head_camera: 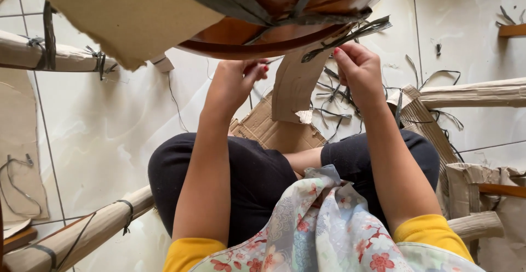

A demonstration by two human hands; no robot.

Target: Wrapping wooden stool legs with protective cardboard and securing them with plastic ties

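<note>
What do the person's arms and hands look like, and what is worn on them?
Both arms are bare up to short yellow sleeves. The left hand and right hand have red-painted nails. No gloves, rings or watch show.

We see glossy reddish-brown wood [263, 33] at 12 o'clock, tan cardboard [293, 83] with dark grey straps [350, 33], white marbled floor tiles [109, 135] at 9, yellow sleeves [430, 231], black trousers [257, 176], pale floral cloth [323, 228] at 6.
</note>
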